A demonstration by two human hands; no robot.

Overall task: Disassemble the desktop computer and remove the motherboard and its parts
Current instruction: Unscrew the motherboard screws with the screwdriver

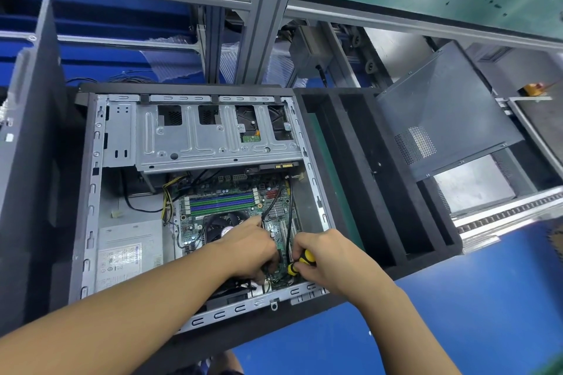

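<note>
Left hand [253, 248], fingers curled into the cables [290, 210] at the motherboard's [189, 224] near edge, can't tell what they grip. Right hand [330, 256] beside it grips the screwdriver [301, 263], slanting down-left at the board, tip hidden

Green motherboard [243, 210] lies flat inside open case [91, 192].

Open grey metal computer case [91, 192] lies on its side in a black foam tray [365, 176]. Inside, a silver steel drive cage [213, 137] sits at the far end, a green motherboard [192, 228] before it, and a grey boxy power supply [128, 253] to the board's left. A grey perforated metal side panel [447, 113] lies right of the tray, apparently propped on its far corner.
</note>
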